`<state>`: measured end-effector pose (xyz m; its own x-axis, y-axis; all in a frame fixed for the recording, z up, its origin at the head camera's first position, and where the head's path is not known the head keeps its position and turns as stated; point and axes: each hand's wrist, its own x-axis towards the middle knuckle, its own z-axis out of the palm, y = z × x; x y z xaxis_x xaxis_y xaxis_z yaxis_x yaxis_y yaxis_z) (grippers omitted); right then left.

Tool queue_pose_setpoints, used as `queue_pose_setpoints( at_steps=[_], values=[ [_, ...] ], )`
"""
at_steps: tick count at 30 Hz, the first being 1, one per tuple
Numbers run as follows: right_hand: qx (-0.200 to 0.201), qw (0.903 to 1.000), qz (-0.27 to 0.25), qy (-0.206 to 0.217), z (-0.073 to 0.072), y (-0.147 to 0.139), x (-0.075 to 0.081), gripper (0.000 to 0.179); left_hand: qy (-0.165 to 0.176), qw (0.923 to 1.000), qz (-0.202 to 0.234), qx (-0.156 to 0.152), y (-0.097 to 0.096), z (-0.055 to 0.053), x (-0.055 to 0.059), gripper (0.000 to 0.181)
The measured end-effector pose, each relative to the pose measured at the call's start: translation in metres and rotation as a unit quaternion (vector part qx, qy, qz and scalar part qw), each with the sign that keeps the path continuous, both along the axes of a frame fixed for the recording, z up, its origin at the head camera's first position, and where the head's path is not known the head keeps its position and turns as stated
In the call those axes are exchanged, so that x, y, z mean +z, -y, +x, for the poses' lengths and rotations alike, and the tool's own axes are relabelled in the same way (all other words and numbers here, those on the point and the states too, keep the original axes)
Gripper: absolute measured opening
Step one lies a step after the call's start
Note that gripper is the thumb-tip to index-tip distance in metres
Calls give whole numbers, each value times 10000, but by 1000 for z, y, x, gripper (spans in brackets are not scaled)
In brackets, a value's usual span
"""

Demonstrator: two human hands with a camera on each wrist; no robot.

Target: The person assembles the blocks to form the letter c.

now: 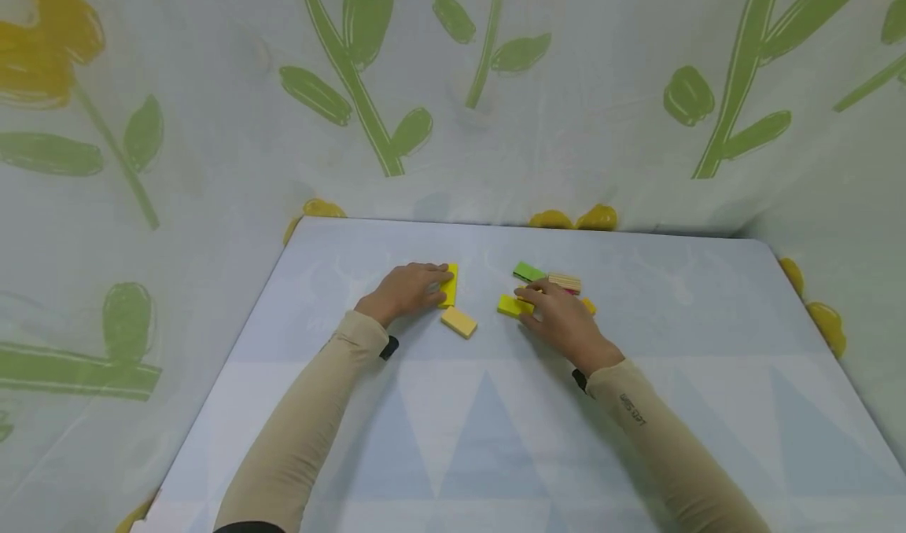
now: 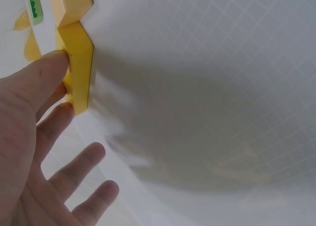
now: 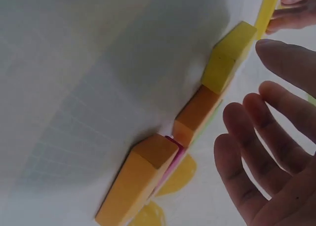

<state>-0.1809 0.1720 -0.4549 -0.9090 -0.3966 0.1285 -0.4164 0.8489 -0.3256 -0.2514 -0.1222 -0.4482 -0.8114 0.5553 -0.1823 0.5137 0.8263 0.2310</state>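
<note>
At the middle left of the table, my left hand [image 1: 410,289] rests its thumb and forefinger at a long yellow block [image 2: 81,82]. The other fingers of that hand are spread away from it in the left wrist view. A tan block [image 1: 459,322] lies by the near end of the yellow one. My right hand [image 3: 276,161] hovers by a cluster of blocks, its thumb near a short yellow-green block [image 3: 229,55], its fingers loosely bent and holding nothing. An orange block [image 3: 195,114] adjoins the yellow-green one. Another orange block [image 3: 136,179] lies farther along, with a pink edge [image 3: 170,166] beside it.
A green block [image 1: 528,271] and a striped wood-toned block [image 1: 564,283] lie behind my right hand. The pale table [image 1: 453,439] has a triangle pattern. Cloth with leaf and flower prints [image 1: 368,14] hangs around its back and sides.
</note>
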Motion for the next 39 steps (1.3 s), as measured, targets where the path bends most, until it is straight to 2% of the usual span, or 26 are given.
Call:
queue_pose_setpoints(
  at_steps=[8, 17, 23, 31, 39],
  values=[
    [-83, 9992, 294, 251, -4, 4, -8, 36, 61, 10000, -26, 47, -1, 1, 1, 51],
    [247, 9992, 283, 163, -2, 12, -7, 34, 49, 9999, -68, 135, -1, 1, -2, 51],
    [448, 9982, 386, 89, -6, 19, -8, 40, 15, 9999, -31, 104, -1, 1, -2, 51],
    [320, 9962, 628, 515, -10, 30, -1, 43, 35, 10000, 15, 11, 1, 0, 0, 52],
    [376, 9933, 748, 802, -16, 32, 2, 45, 155, 9997, 142, 128, 1, 2, -1, 51]
  ],
)
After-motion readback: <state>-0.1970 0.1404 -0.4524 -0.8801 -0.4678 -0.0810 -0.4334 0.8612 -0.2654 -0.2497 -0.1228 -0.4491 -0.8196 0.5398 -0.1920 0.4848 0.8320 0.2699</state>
